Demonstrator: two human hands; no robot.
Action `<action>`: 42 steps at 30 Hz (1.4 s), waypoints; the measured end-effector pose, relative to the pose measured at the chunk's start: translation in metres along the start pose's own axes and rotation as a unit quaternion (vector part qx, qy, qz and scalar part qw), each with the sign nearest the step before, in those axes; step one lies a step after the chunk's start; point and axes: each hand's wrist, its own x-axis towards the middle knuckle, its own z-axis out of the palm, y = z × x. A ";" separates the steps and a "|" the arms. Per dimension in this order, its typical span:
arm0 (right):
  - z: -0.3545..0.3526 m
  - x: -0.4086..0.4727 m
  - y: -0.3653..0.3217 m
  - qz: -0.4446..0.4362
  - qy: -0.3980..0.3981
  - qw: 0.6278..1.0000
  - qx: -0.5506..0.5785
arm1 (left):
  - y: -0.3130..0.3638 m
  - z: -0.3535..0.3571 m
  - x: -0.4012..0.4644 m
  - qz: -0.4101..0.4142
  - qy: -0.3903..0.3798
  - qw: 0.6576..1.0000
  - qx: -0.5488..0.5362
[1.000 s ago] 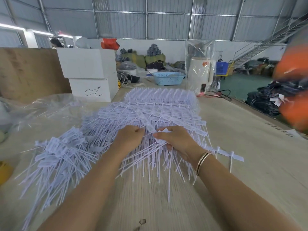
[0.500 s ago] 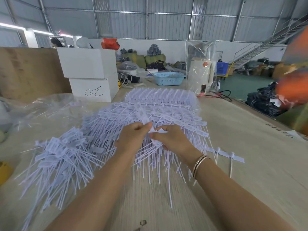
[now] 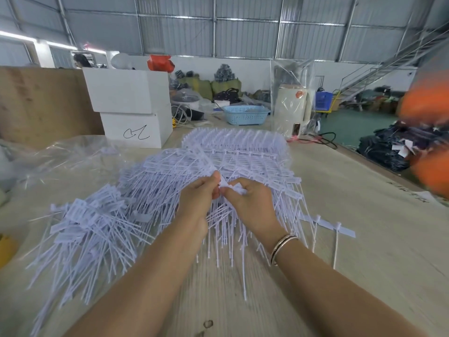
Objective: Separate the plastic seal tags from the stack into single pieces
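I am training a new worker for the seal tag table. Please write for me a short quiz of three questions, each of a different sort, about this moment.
1. True or false: both hands pinch seal tags above the middle of the stack.
2. Which wrist wears the bracelets? A) left B) right C) both
3. Fill in: the pile of loose tags lies on the person's ____ side.

Key
1. True: the left hand and the right hand meet fingertip to fingertip on white tags.
2. B.
3. Left. A short strip of joined tags lies apart on the table at the right.
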 end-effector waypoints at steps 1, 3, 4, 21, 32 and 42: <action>0.000 0.000 0.001 -0.007 0.004 1.000 -0.002 | 0.000 0.000 0.000 -0.006 -0.001 1.000 0.001; 0.000 0.000 0.003 -0.018 0.006 1.000 -0.001 | 0.000 0.001 0.000 -0.014 0.001 1.000 0.004; 0.001 0.000 0.004 -0.021 0.007 1.000 -0.002 | 0.000 0.002 0.000 -0.016 0.002 1.000 0.003; -0.013 0.008 -0.003 0.069 -0.064 0.995 0.045 | 0.008 0.001 0.003 -0.043 -0.054 0.994 0.082; -0.007 0.003 -0.006 -0.016 -0.008 0.997 -0.074 | 0.008 0.003 0.000 -0.028 0.012 0.999 0.030; -0.065 0.019 -0.007 0.111 -0.096 0.985 0.091 | 0.006 -0.006 -0.003 0.073 -0.125 0.952 0.270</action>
